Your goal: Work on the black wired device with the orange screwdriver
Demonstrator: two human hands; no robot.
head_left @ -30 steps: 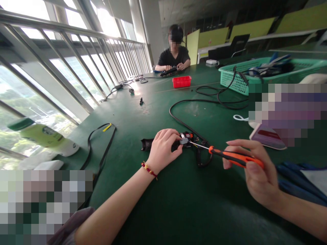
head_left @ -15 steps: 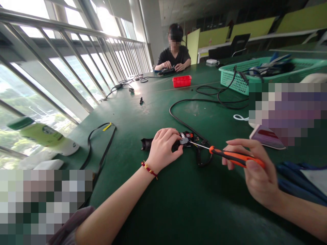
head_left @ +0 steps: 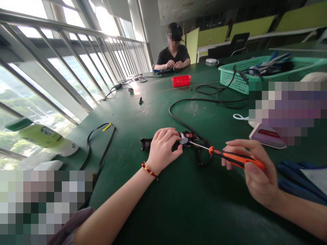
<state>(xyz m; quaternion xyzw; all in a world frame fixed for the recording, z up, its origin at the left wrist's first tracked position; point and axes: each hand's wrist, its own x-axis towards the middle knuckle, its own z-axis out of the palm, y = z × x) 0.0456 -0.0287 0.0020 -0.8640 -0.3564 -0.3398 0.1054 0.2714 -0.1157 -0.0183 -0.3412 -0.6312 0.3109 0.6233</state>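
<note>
In the middle of the table lies a black corded device (head_left: 146, 144), its inside laid bare at the right end, where red and silver parts show. My left hand (head_left: 165, 144) is closed over its body from above, thumb and forefinger beside a small grey block (head_left: 183, 141). Fingers and palm hide much of the device. An orange and black screwdriver (head_left: 236, 158) is gripped by its handle in my right hand (head_left: 258, 170). Its thin shaft points left, and the tip reaches the grey block's right side; whether it touches cannot be made out.
A black cable (head_left: 178, 102) loops from the device toward a green basket (head_left: 233, 76) holding tools. Beyond are a red tray (head_left: 181, 81) and a seated person (head_left: 173, 56) handling a dark object. A bottle (head_left: 43, 136) and black strap (head_left: 102, 156) lie left, blue cloth (head_left: 291, 180) right.
My hands, the screwdriver and the device keep nearly the same places. Across the table, the other person's hands have come closer together.
</note>
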